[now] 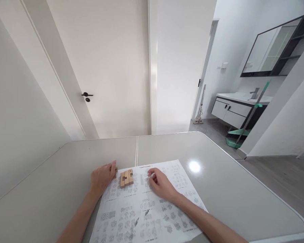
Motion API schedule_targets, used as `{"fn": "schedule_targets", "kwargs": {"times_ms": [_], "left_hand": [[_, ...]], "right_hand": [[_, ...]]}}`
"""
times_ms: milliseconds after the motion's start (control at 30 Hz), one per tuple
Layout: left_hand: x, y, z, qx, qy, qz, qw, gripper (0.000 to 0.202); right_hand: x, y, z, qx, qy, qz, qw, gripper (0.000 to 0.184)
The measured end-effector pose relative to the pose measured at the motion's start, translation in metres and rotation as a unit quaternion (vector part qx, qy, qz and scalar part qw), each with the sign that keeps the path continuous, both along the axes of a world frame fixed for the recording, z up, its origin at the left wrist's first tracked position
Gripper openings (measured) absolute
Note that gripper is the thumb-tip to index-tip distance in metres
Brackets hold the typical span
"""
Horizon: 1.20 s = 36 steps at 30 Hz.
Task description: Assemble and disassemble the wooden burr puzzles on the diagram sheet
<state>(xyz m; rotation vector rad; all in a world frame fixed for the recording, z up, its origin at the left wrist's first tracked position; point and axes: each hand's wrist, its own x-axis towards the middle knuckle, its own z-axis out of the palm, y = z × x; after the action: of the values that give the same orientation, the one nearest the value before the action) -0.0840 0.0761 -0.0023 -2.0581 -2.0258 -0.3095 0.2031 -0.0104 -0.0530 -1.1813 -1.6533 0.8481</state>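
Note:
A printed instruction sheet (152, 209) lies on the grey table (218, 175) in front of me. On its upper left part rest three notched wooden blocks (126, 178) side by side. My left hand (102, 178) sits just left of them, fingers curled, with a small piece of wood showing at its fingertips. My right hand (162, 185) rests on the sheet to the right of the blocks, its fingers curled loosely; nothing is visible in it.
A white door (103, 67) with a dark handle (86, 95) stands behind the table. On the right an opening shows a washbasin cabinet (233, 109), a mirror and a green broom with dustpan (245, 125). The table has rounded corners and a seam down its middle.

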Motion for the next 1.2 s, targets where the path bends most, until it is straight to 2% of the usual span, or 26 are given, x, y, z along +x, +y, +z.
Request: {"fn": "schedule_targets", "kwargs": {"times_ms": [167, 300, 467, 567, 667, 733, 800, 867, 967, 1133, 1200], "left_hand": [[-0.001, 0.000, -0.001, 0.002, 0.017, 0.012, 1.000, 0.068], [-0.003, -0.001, -0.002, 0.008, 0.014, -0.002, 1.000, 0.068], [0.000, -0.007, 0.010, 0.021, -0.005, -0.008, 1.000, 0.069], [0.022, -0.015, 0.025, 0.025, -0.041, -0.023, 0.999, 0.071], [0.065, -0.029, 0.036, 0.026, -0.085, -0.096, 0.991, 0.068], [0.098, -0.038, 0.038, -0.003, -0.139, -0.166, 0.976, 0.068], [0.126, -0.045, 0.036, -0.034, -0.223, -0.217, 0.950, 0.068], [0.144, -0.049, 0.031, -0.066, -0.279, -0.222, 0.932, 0.072], [0.152, -0.047, 0.026, -0.115, -0.342, -0.212, 0.908, 0.073], [0.147, -0.038, 0.026, -0.152, -0.442, -0.186, 0.864, 0.069], [0.147, -0.037, 0.027, -0.183, -0.494, -0.182, 0.830, 0.071]], "right_hand": [[0.000, -0.002, 0.003, -0.009, 0.004, 0.002, 1.000, 0.018], [-0.001, -0.001, 0.002, -0.015, 0.004, 0.001, 1.000, 0.017], [-0.001, -0.004, 0.007, -0.015, 0.007, 0.015, 1.000, 0.015], [-0.001, -0.009, 0.016, -0.020, 0.024, 0.070, 0.997, 0.018], [-0.002, -0.013, 0.026, -0.042, 0.062, 0.158, 0.985, 0.027], [-0.003, -0.014, 0.030, -0.059, 0.090, 0.198, 0.974, 0.034], [-0.002, -0.013, 0.031, -0.066, 0.117, 0.211, 0.968, 0.034], [-0.001, -0.011, 0.031, -0.068, 0.137, 0.204, 0.967, 0.036], [0.002, -0.008, 0.032, -0.078, 0.156, 0.183, 0.967, 0.041], [0.004, -0.006, 0.035, -0.066, 0.171, 0.136, 0.974, 0.039], [0.007, -0.004, 0.033, -0.068, 0.189, 0.121, 0.972, 0.038]]}}
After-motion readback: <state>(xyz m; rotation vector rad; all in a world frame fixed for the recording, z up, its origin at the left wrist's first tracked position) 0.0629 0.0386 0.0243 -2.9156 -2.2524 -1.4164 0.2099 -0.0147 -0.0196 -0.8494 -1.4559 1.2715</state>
